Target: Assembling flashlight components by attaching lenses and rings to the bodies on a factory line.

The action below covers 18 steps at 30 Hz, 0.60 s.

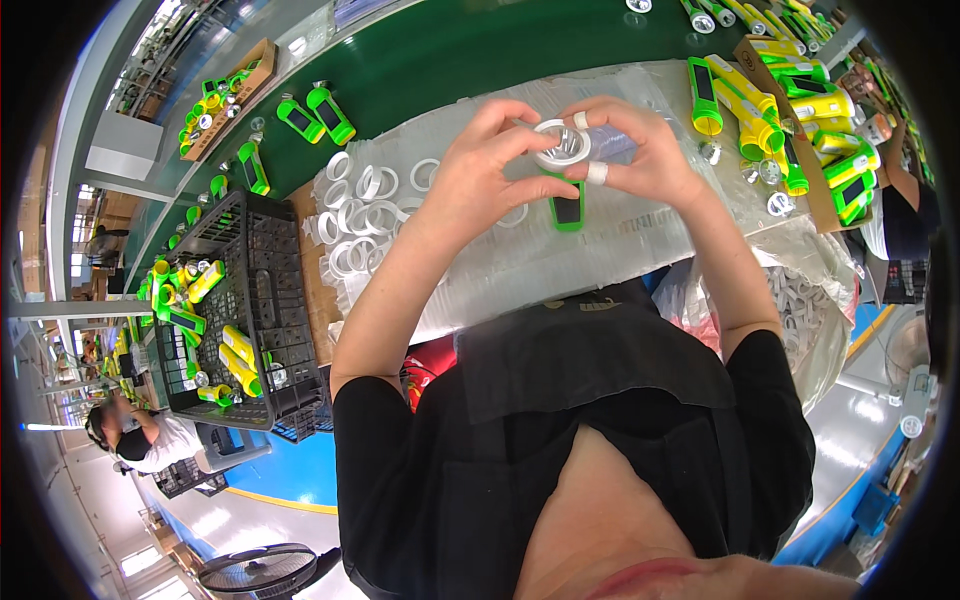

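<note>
A person in a black top and apron, seen from above, works at a green table [440, 50] partly covered by a plastic sheet [460, 275]. Both hands meet over the sheet, in front of the chest. Between them is a green torch [567, 213], its lamp end facing up toward the viewer and its body pointing back toward the person. A white ring [560, 163] circles the shiny lamp; whether it is fully seated cannot be told.

The left hand [478, 165] grips the ring's left side, fingers bent over the top and thumb low, near the torch body. The right hand [645, 155] grips the right side, finger and thumb curved around it; both wear white tape [597, 173].

Left of the hands, many loose rings [365, 220] lie in a pile. Beyond them a black crate [285, 275] holds yellow and green torches [240, 365]. More torches lie on the right of the sheet, beside a cardboard box [808, 175] filled with others. Below that, a clear bag [835, 345] holds white pieces. At far left a co-worker [165, 445] sits; a fan [258, 568] stands at lower left.
</note>
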Each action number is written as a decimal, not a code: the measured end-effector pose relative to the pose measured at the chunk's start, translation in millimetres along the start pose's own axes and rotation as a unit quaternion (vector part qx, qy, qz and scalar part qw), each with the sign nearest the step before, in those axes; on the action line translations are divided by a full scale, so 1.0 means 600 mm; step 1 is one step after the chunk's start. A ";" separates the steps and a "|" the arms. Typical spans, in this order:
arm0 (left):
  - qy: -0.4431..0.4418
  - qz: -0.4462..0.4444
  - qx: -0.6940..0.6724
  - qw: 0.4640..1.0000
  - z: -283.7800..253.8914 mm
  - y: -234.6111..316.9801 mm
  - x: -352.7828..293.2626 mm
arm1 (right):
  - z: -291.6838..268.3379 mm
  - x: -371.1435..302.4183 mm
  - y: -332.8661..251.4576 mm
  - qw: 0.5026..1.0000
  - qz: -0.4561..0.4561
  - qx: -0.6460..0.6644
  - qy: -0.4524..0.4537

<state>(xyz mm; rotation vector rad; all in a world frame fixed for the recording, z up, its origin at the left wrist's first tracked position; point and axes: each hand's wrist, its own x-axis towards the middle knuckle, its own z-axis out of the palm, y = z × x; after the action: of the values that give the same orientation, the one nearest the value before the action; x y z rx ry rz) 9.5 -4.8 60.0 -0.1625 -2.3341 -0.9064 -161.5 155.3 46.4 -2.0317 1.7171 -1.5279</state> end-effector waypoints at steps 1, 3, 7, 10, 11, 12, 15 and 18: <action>0.001 0.001 -0.005 1.000 0.005 0.007 0.003 | -0.017 0.009 -0.015 0.999 -0.001 -0.009 -0.031; -0.004 0.008 0.043 0.999 0.018 0.021 0.010 | -0.051 0.031 -0.030 0.993 0.014 -0.047 -0.107; -0.021 -0.039 0.003 0.999 0.050 0.017 0.012 | -0.081 0.088 -0.056 0.951 0.020 -0.133 -0.279; -0.016 -0.076 -0.037 0.996 0.061 0.017 0.015 | -0.084 0.110 -0.067 0.918 0.044 -0.175 -0.352; -0.010 -0.062 -0.032 0.998 0.062 0.018 0.018 | -0.086 0.114 -0.067 0.913 0.052 -0.175 -0.365; -0.002 -0.049 -0.026 0.998 0.063 0.019 0.018 | -0.086 0.116 -0.067 0.907 0.057 -0.174 -0.380; 0.006 -0.032 -0.015 0.999 0.070 0.015 0.018 | -0.082 0.108 -0.070 0.908 0.093 -0.201 -0.354; 0.017 -0.010 0.004 1.000 0.079 0.008 0.016 | -0.070 0.090 -0.069 0.915 0.152 -0.244 -0.282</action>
<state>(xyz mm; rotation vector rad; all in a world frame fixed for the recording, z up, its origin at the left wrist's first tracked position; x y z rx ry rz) -20.6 28.4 41.7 -0.1206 -2.3110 -0.9027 -168.3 150.2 125.7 -1.9733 2.1323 -0.3724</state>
